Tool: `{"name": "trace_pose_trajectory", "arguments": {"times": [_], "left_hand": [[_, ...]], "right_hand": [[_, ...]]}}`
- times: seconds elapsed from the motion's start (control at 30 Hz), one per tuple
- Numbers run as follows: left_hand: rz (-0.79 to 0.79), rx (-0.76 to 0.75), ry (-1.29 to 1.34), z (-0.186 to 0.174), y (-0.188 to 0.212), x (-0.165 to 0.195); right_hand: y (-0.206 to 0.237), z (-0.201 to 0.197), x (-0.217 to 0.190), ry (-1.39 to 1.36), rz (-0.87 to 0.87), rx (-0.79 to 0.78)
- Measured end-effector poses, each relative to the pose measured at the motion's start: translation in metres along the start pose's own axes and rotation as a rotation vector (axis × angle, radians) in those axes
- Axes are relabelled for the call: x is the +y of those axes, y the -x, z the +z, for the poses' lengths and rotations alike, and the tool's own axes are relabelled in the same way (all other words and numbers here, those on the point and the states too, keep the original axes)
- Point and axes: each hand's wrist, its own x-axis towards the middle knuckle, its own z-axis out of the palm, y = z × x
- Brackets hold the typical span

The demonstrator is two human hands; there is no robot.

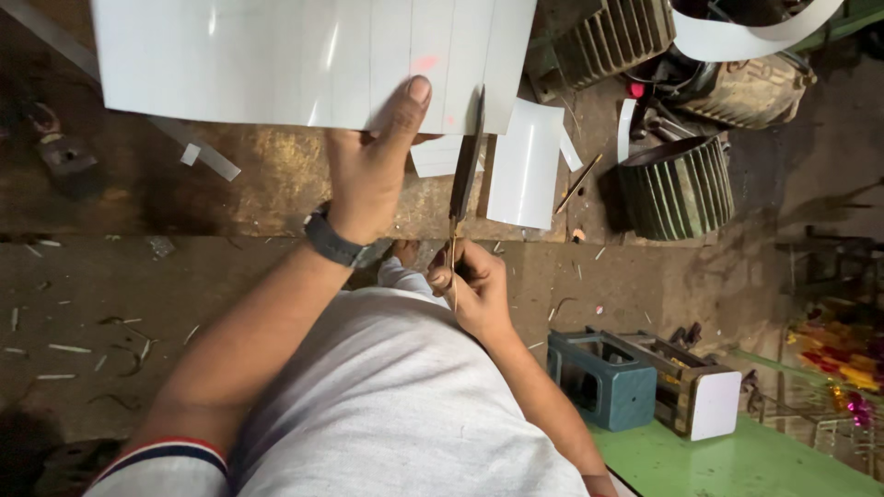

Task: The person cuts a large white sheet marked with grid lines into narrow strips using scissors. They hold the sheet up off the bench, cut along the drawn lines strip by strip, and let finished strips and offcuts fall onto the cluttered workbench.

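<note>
Grey shirt cloth fills the near foreground, and both forearms reach forward from it over the dirt floor. Right hand [471, 287] is clenched around the handles of a pair of scissors [463, 179], whose long dark blades point away from the body and meet the lower edge of a white sheet [276, 55]. Left hand [373, 161], with a dark watch [333, 242] at the wrist, grasps that sheet from below, thumb pressed flat on its face beside the blades. Faint parallel lines run across the sheet, and the blades sit roughly along one of them, so the step in hand appears to be cutting a strip. Continuing the cut would call for keeping the blades on the line while the thumb holds the sheet taut. Farther out, a cut white piece [525, 166] lies on the worn wooden bench [230, 184], with finned motor housings [677, 189] to the right.
</note>
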Motion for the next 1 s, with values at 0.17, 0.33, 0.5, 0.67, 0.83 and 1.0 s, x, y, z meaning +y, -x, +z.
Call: {"name": "trace_pose_trajectory", "arguments": {"times": [0.17,0.33,0.5,0.67,0.83,1.0], "left_hand": [[-0.057,-0.056,0.088,-0.008,0.006,0.007],[-0.098,-0.056,0.053,-0.005,0.018,0.011],[-0.115,-0.069,0.118,-0.006,0.018,0.007],[-0.122,-0.071,0.109,-0.005,0.021,0.006],[-0.037,-0.110,-0.035,-0.005,0.030,0.011],[-0.109,-0.118,0.010,-0.003,0.033,0.013]], "right_hand": [[0.004,-0.002,0.006,-0.086,0.015,-0.011],[0.005,-0.003,0.007,-0.099,0.014,0.005],[0.006,0.001,0.003,0.021,0.062,0.086],[0.004,0.001,0.001,-0.040,0.037,0.073],[0.002,-0.004,0.001,-0.091,-0.034,0.065],[0.002,-0.005,0.002,0.033,0.023,0.123]]}}
